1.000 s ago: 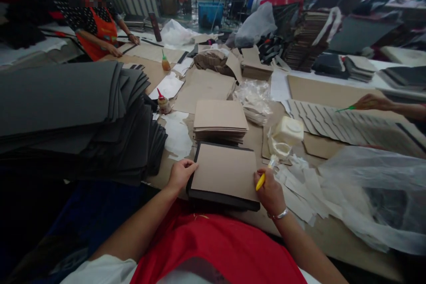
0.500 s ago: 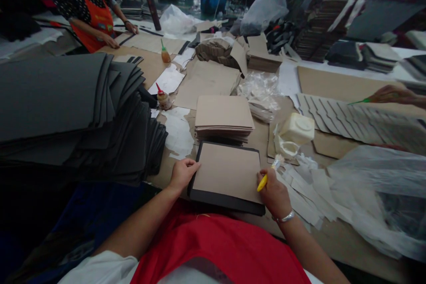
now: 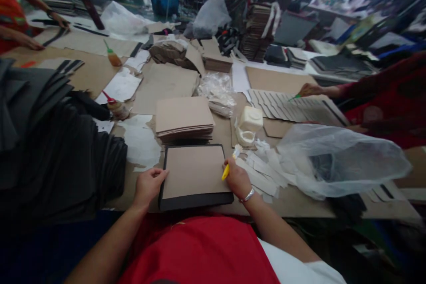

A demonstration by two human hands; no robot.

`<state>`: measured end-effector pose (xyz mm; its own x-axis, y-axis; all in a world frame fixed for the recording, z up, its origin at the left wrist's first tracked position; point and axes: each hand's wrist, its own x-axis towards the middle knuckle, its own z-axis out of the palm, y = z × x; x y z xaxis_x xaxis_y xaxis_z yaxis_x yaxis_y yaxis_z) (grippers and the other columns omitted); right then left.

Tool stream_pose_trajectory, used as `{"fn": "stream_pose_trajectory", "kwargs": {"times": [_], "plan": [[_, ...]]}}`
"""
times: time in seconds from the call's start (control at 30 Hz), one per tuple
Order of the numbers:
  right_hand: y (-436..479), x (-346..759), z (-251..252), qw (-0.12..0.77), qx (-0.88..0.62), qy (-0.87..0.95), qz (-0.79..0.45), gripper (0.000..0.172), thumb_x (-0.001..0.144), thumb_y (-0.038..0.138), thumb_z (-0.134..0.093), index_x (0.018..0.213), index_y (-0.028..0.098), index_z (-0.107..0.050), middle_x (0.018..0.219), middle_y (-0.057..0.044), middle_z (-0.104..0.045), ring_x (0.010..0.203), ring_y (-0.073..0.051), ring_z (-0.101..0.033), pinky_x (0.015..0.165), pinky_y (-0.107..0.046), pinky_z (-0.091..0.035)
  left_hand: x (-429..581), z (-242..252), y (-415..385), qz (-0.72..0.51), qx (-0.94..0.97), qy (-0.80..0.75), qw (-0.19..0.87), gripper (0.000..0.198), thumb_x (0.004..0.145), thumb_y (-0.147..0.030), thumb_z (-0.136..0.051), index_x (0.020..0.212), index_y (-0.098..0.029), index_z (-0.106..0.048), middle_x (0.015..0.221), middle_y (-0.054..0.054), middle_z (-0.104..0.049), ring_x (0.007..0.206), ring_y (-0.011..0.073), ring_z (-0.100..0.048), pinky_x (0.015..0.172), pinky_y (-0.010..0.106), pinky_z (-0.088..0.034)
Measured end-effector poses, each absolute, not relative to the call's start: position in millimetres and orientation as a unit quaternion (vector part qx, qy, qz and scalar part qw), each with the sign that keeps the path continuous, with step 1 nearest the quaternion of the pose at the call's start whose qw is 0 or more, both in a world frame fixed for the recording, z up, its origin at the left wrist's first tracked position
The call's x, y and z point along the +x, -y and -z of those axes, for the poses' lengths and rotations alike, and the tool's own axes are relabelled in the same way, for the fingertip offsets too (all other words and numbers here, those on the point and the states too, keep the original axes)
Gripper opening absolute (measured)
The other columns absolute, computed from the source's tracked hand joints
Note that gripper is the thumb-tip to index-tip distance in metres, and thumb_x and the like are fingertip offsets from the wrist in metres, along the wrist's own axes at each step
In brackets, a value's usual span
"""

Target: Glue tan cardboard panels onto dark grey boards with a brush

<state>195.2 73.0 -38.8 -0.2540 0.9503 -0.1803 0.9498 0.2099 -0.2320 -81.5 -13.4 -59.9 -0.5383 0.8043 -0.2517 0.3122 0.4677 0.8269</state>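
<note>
A brown cardboard panel [image 3: 195,171] lies on a black sheet [image 3: 196,201] at the table's near edge. My left hand [image 3: 148,184] rests with curled fingers on the panel's left edge, thumb on the board. On the right edge, my right hand [image 3: 235,177] is closed round a yellow-handled brush [image 3: 227,168], whose pale tip points up and away. Just beyond the panel sits a stack of brown cardboard panels [image 3: 184,117].
Black sheets [image 3: 49,142] are piled high at left. A white glue tub [image 3: 249,124], white paper strips [image 3: 262,173] and a clear plastic bag [image 3: 339,159] lie at right. Two glue bottles [image 3: 115,106] stand behind. Another person's hand [image 3: 311,90] works on grey strips; another's hands [image 3: 29,44] far left.
The view has swung to the right, bringing the person at right into view. My hands keep their hold on the panel's two edges; the brush stays in my right hand.
</note>
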Motion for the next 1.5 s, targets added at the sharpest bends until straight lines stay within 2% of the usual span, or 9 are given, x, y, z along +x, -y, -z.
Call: {"fn": "stream_pose_trajectory", "kwargs": {"times": [0.5,0.63,0.77,0.87,1.0,1.1,1.23,1.37,1.5], "plan": [[-74,186,23,-0.096,-0.600,0.786,-0.115,0.020,0.091,0.024,-0.036,0.107,0.019,-0.048,0.077,-0.008,-0.066,0.066,-0.018,-0.063,0.053,-0.024,-0.032,-90,46,2,-0.249,0.456,-0.793,0.319,0.029,0.071,-0.041,-0.057,0.064,-0.014,-0.062,0.057,0.001,-0.059,0.057,0.0142,-0.053,0.056,0.024,-0.039],[-73,180,20,-0.128,-0.578,0.804,-0.059,0.024,0.089,0.022,-0.036,0.108,0.017,-0.049,0.075,-0.011,-0.065,0.065,-0.021,-0.063,0.055,-0.026,-0.036,-101,38,-8,-0.192,0.581,-0.754,0.239,0.032,0.072,-0.026,-0.061,0.102,-0.013,-0.061,0.089,0.005,-0.064,0.080,0.0163,-0.058,0.072,0.027,-0.045],[-71,177,18,-0.117,-0.575,0.809,-0.030,0.028,0.089,0.033,-0.037,0.105,0.014,-0.050,0.072,-0.012,-0.063,0.063,-0.023,-0.063,0.055,-0.027,-0.037,-107,28,-14,-0.104,0.736,-0.652,0.146,0.042,0.080,-0.019,-0.056,0.121,-0.023,-0.054,0.133,0.009,-0.048,0.118,0.0225,-0.044,0.095,0.037,-0.038],[-72,182,15,-0.087,-0.596,0.798,-0.006,0.039,0.087,0.047,-0.042,0.105,0.014,-0.050,0.076,-0.013,-0.064,0.065,-0.023,-0.062,0.054,-0.027,-0.037,-101,18,-16,-0.020,0.805,-0.580,0.122,0.034,0.087,-0.016,-0.044,0.116,-0.026,-0.059,0.134,0.005,-0.049,0.123,0.0232,-0.040,0.099,0.041,-0.034],[-85,204,1,-0.015,-0.615,0.789,-0.016,0.046,0.084,0.053,-0.048,0.105,0.013,-0.052,0.079,-0.013,-0.064,0.067,-0.022,-0.060,0.056,-0.027,-0.036,-78,11,-19,0.057,0.828,-0.549,0.095,0.030,0.088,-0.015,-0.040,0.108,-0.013,-0.063,0.121,0.015,-0.056,0.113,0.0227,-0.050,0.098,0.036,-0.036],[-96,223,-21,0.156,-0.635,0.753,-0.075,0.043,0.090,0.051,-0.039,0.110,0.015,-0.052,0.078,-0.009,-0.064,0.063,-0.016,-0.057,0.058,-0.027,-0.038,-56,10,-19,0.088,0.795,-0.594,0.088,0.043,0.087,-0.041,-0.046,0.109,-0.008,-0.062,0.106,0.020,-0.058,0.101,0.0271,-0.055,0.086,0.035,-0.043],[-103,209,-42,0.381,-0.580,0.643,-0.324,0.049,0.090,0.057,-0.028,0.100,0.020,-0.058,0.065,-0.001,-0.058,0.047,-0.009,-0.046,0.047,-0.023,-0.038,-33,4,-12,0.081,0.754,-0.646,0.085,0.066,0.076,-0.059,-0.055,0.130,-0.021,-0.048,0.117,0.021,-0.052,0.109,0.0343,-0.051,0.083,0.041,-0.044],[-109,140,-28,0.358,-0.499,0.583,-0.531,0.043,0.078,0.057,-0.051,0.087,0.016,-0.060,0.057,0.003,-0.055,0.040,-0.007,-0.045,0.038,-0.020,-0.035,-27,7,-9,0.079,0.732,-0.667,0.118,0.065,0.078,-0.055,-0.057,0.134,-0.024,-0.044,0.135,0.023,-0.041,0.125,0.0379,-0.038,0.093,0.046,-0.039],[-114,71,-4,0.288,-0.458,0.631,-0.556,0.030,0.075,0.045,-0.056,0.079,0.016,-0.059,0.050,0.006,-0.052,0.037,-0.006,-0.043,0.036,-0.018,-0.033,-26,15,-7,0.063,0.725,-0.675,0.125,0.068,0.078,-0.054,-0.057,0.136,-0.022,-0.042,0.139,0.023,-0.038,0.128,0.0389,-0.035,0.097,0.047,-0.036]]}}
